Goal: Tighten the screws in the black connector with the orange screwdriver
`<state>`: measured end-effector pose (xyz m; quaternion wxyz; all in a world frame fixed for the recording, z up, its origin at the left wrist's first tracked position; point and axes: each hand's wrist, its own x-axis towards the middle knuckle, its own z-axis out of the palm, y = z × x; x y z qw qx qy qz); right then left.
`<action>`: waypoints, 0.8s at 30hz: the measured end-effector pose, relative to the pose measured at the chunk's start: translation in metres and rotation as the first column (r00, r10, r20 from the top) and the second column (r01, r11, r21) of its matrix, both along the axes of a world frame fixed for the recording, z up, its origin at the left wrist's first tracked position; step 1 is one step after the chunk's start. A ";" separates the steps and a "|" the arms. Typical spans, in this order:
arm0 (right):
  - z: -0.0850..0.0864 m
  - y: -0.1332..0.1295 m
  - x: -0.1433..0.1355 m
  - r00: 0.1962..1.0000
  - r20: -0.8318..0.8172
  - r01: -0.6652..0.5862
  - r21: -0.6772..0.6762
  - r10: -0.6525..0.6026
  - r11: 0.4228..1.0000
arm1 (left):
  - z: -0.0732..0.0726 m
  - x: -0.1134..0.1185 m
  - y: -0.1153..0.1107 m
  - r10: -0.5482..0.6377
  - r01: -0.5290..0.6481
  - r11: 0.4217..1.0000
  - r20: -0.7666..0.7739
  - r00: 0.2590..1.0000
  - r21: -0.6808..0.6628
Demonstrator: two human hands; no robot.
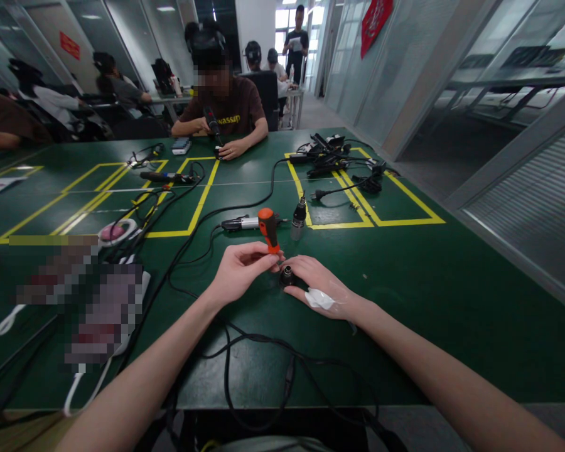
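My left hand (242,271) is closed on a screwdriver (267,229) with an orange and black handle. The handle points up, and the fingers pinch it low, near the shaft. Just to the right, my right hand (317,285) curls its thumb and fingers around a small dark round part (287,276) with a metal top, low over the table. White tape covers the back of that hand near the thumb. Beyond the hands, a black and silver electric screwdriver (245,223) lies on its side. Beside its tip stands a black, pointed tool piece with a clear lower end (299,216).
Black cables (273,342) loop across the green table (428,314). Two phones with white cords lie at left, the nearer one (106,314) by my left forearm. A heap of dark tools and cords (327,154) sits at the back right. Opposite, a person (230,116) handles a tool.
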<state>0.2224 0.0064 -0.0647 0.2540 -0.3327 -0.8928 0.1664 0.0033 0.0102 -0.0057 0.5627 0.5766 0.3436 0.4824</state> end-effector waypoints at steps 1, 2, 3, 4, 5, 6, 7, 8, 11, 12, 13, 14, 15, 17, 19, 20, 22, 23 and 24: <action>0.000 0.000 0.000 1.000 -0.001 -0.002 -0.002 0.002 1.000 | -0.001 0.000 0.000 0.015 -0.015 1.000 -0.004 1.000 -0.009; 0.000 0.000 0.000 1.000 -0.002 -0.004 -0.003 0.004 1.000 | -0.001 0.001 0.000 0.029 -0.029 0.999 -0.005 1.000 -0.019; -0.001 0.000 0.000 1.000 -0.003 -0.003 -0.001 0.003 1.000 | -0.001 0.001 0.000 0.038 -0.038 0.999 -0.002 0.999 -0.031; -0.001 0.000 0.000 1.000 -0.004 -0.002 0.001 0.002 1.000 | -0.002 0.001 0.000 0.043 -0.043 0.998 0.004 0.999 -0.043; -0.001 0.000 0.000 1.000 -0.003 0.000 0.005 0.000 1.000 | -0.001 0.002 0.000 0.046 -0.045 0.997 0.015 0.999 -0.056; -0.001 0.001 0.000 1.000 -0.002 0.003 0.008 -0.003 1.000 | -0.001 0.002 0.000 0.046 -0.044 0.997 0.024 0.999 -0.070; -0.001 0.001 0.000 1.000 -0.002 0.005 0.010 -0.005 1.000 | -0.001 0.002 -0.001 0.041 -0.039 0.996 0.028 0.999 -0.081; -0.001 0.000 0.000 1.000 -0.003 0.005 0.012 -0.005 1.000 | 0.000 0.002 -0.001 0.034 -0.031 0.996 0.028 0.999 -0.089; 0.000 0.000 0.000 1.000 -0.007 0.000 0.012 0.000 1.000 | 0.001 0.001 -0.002 -0.001 0.001 0.997 0.011 1.000 -0.074; 0.001 0.000 0.000 1.000 -0.007 -0.002 0.012 0.002 1.000 | 0.001 0.001 -0.002 -0.009 0.010 0.998 0.007 1.000 -0.061; 0.001 0.000 0.000 1.000 -0.006 -0.004 0.012 0.004 1.000 | 0.001 0.001 -0.001 -0.011 0.012 0.999 0.009 1.000 -0.050; 0.001 0.000 0.000 1.000 -0.006 -0.005 0.011 0.005 1.000 | 0.000 0.001 -0.001 -0.007 0.008 0.999 0.014 1.000 -0.042; 0.001 0.000 0.000 1.000 -0.007 -0.005 0.008 0.005 1.000 | 0.000 0.001 0.000 0.001 0.000 0.999 0.019 1.000 -0.038; 0.001 0.000 0.000 1.000 -0.008 -0.003 -0.001 0.003 1.000 | -0.002 0.001 0.001 0.023 -0.021 0.999 0.028 0.999 -0.041; 0.001 0.000 0.000 1.000 -0.007 -0.001 -0.006 0.001 1.000 | -0.003 0.001 0.001 0.042 -0.040 0.998 0.033 0.999 -0.051; 0.001 0.000 0.000 1.000 -0.006 0.000 -0.005 0.000 1.000 | -0.003 0.001 0.001 0.049 -0.047 0.997 0.037 0.998 -0.055; 0.001 0.000 0.000 1.000 -0.005 0.003 -0.001 -0.003 1.000 | -0.003 0.001 0.001 0.047 -0.045 0.997 0.042 0.998 -0.059; 0.001 0.000 0.000 1.000 -0.004 0.003 0.000 -0.003 1.000 | -0.002 0.001 0.000 0.040 -0.038 0.998 0.037 0.999 -0.054; 0.001 0.000 0.001 1.000 -0.004 0.002 0.002 -0.002 1.000 | -0.001 0.001 0.000 0.029 -0.028 0.999 0.029 0.999 -0.043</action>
